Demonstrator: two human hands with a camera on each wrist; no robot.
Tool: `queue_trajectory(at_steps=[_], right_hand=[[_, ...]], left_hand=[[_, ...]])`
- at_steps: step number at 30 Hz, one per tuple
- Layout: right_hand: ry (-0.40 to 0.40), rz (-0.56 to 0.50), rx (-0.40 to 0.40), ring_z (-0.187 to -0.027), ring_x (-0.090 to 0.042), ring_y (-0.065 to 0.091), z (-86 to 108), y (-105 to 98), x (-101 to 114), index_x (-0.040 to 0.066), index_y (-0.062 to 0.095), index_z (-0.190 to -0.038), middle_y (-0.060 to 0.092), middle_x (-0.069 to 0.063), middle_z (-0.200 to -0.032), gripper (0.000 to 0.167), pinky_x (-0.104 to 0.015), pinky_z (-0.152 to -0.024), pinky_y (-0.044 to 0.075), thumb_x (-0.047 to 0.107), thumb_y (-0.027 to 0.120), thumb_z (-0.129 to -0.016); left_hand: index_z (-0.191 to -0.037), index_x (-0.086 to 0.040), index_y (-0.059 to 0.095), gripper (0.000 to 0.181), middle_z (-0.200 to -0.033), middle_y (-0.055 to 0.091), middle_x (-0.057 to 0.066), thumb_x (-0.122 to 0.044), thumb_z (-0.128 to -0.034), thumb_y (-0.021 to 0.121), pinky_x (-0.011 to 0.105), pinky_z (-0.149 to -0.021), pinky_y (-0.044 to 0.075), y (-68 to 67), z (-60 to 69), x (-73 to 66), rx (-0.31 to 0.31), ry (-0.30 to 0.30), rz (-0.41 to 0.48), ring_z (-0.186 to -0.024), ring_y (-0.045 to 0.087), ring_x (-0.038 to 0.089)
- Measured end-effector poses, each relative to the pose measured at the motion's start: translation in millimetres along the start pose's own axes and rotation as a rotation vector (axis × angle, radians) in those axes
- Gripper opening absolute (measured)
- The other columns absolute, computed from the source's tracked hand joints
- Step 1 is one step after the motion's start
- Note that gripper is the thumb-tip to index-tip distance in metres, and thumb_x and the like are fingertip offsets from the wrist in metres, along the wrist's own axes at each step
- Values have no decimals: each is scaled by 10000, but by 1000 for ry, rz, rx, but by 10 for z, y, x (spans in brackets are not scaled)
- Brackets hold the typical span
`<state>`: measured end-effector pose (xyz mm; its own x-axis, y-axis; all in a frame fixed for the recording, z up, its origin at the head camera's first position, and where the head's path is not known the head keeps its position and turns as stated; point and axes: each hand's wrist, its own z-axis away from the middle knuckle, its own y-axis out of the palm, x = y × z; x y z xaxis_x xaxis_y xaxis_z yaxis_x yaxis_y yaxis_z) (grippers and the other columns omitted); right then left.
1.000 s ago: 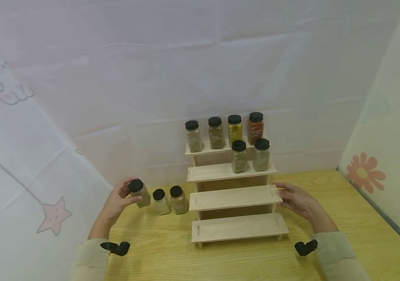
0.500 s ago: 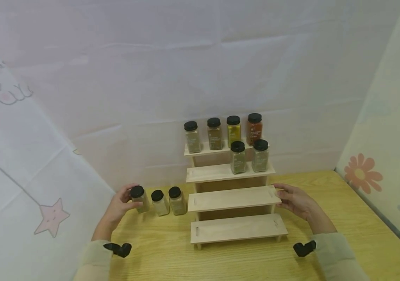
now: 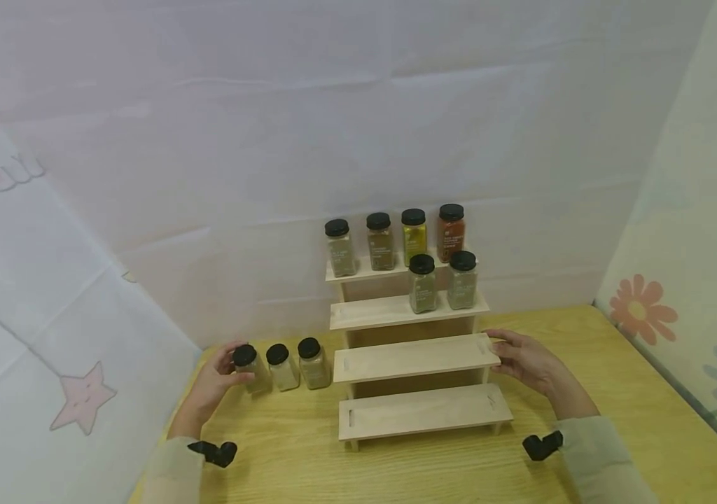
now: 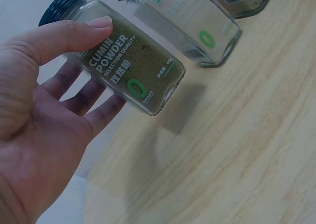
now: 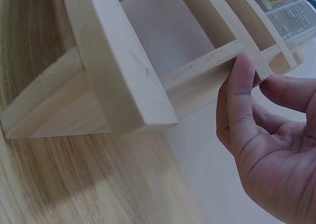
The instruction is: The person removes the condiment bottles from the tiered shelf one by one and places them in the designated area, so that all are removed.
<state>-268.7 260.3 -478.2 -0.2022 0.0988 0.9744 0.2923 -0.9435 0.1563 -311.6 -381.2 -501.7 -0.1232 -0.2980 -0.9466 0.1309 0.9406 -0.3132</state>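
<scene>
Thumb and fingers of my left hand [image 3: 212, 383] [image 4: 54, 95] hold a black-capped jar of cumin powder [image 3: 256, 372] [image 4: 133, 61], tilted in the left wrist view, with its shadow on the table beside its base. Just right of it, a pale jar [image 3: 284, 369] [image 4: 190, 23] and a brownish jar [image 3: 315, 365] stand on the table. My right hand [image 3: 531, 362] [image 5: 271, 140] pinches the right end of a shelf of the stepped wooden rack [image 3: 415, 357] [image 5: 116, 61], second step from the front.
The rack's top step [image 3: 358, 271] carries several jars, among them a yellow one [image 3: 415, 241] and a red one [image 3: 451, 236]. Two greenish jars [image 3: 423, 287] stand on the step below, towards the right. Printed cloth walls [image 3: 270, 140] surround the wooden table [image 3: 283, 448].
My left hand has brought the cumin jar down, level with the two jars beside it. My right hand stays at the rack's shelf end. The head view has shifted slightly.
</scene>
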Motion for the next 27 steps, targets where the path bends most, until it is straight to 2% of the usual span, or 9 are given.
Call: queue_trajectory(at_steps=[8,15,20,24,27], right_hand=[[0,18,-8,-943,-122,633,-2,13,13,-43,140,-1593,574,-33,-1172,671,-322,-874,571,133,521,-1070],[9,7,-15,-944,-121,643,9,13,7,-41,146,-1594,587,-29,-1160,667,-327,-882,572,126,522,-1069],[6,3,3,-952,-124,648,1,12,3,-43,132,-1595,592,-33,-1171,674,-330,-884,572,126,519,-1070],[8,0,2,-945,-121,645,-2,2,-2,-41,127,-1596,588,-32,-1165,663,-316,-871,574,115,505,-1074],[7,-6,-7,-936,-129,649,-3,0,-3,-42,146,-1593,593,-41,-1161,653,-301,-843,579,110,508,-1071]], left_hand=[[-1533,-43,357,762,-1298,592,-101,-28,-890,765,221,-900,508,13,9,92,26,-4,34,-1131,586,27],[-1545,-45,350,770,-1333,600,17,-48,-895,764,251,-869,529,-7,-14,157,53,-3,28,-1092,600,70],[-1562,-41,315,774,-1328,595,-62,-50,-916,742,229,-878,524,-51,-19,225,72,-5,19,-1109,601,31],[-1576,-91,311,783,-1465,522,43,-98,-925,745,210,-908,502,-70,-38,215,89,-22,-18,-1195,554,40],[-1586,-134,302,775,-1573,392,140,-176,-945,736,174,-920,466,-63,-56,152,78,-38,-46,-1328,460,141]])
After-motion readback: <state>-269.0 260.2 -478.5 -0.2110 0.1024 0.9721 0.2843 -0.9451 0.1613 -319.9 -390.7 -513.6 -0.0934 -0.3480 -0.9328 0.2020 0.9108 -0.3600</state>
